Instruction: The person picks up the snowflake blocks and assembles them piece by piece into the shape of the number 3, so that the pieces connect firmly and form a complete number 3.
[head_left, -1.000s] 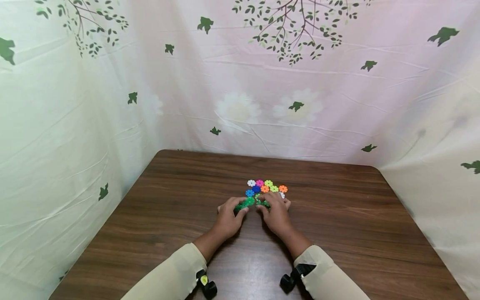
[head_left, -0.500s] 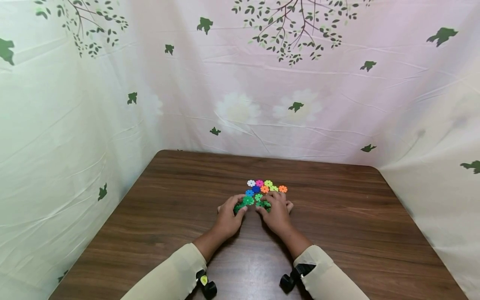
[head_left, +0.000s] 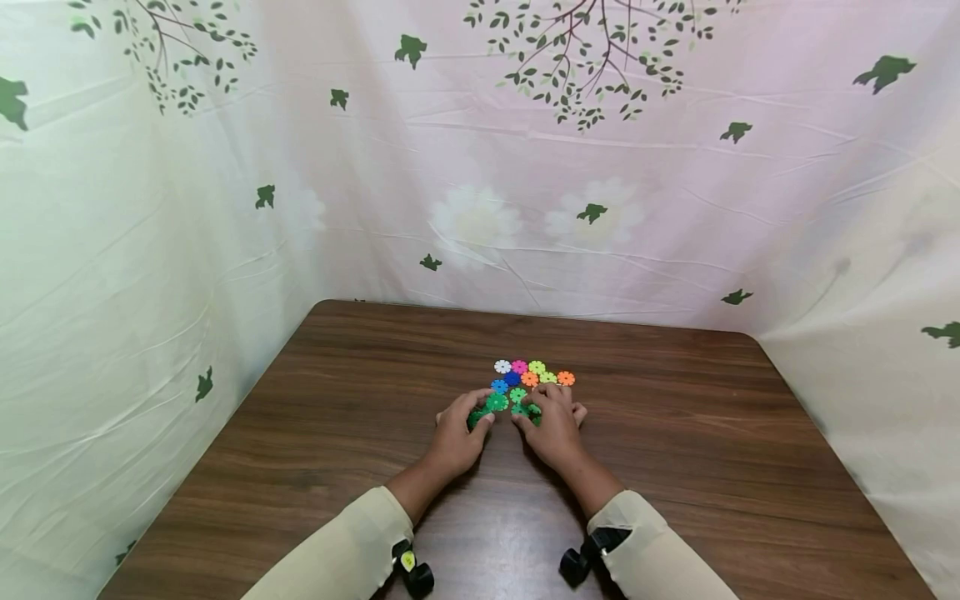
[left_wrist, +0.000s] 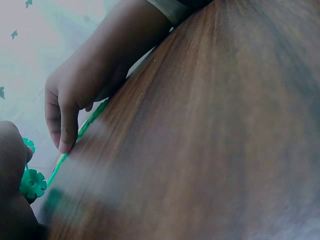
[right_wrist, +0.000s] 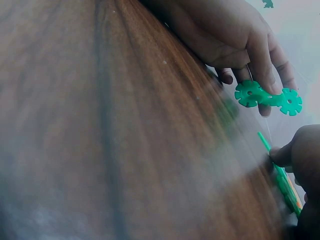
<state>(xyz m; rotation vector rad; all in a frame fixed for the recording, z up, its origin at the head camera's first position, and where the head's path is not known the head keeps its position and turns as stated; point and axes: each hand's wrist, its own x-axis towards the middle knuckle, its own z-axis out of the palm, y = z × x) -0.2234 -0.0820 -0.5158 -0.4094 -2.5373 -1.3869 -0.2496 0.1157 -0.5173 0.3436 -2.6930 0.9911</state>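
Note:
In the head view my left hand (head_left: 455,433) pinches joined green snowflake discs (head_left: 496,402), raised off the table. The right wrist view shows these notched green discs (right_wrist: 248,94) linked in a short row between the left thumb and fingers. My right hand (head_left: 555,429) curls over other green snowflake discs (head_left: 535,410) lying flat, its thumb and fingers on them. From the left wrist camera, those flat discs appear as a thin green line (left_wrist: 90,121) under the right fingertips. Their far side is covered by the hand.
Beyond the hands lie loose snowflake discs in several colours, among them white (head_left: 502,367), pink (head_left: 520,366), dark blue (head_left: 512,378) and orange (head_left: 566,378). The brown wooden table (head_left: 360,367) meets a printed curtain (head_left: 480,167) at the back and sides.
The right fingers have shifted slightly, now hiding a white disc that showed beside them a second ago. The discs in the left hand have tilted a little; otherwise both hands stay in place.

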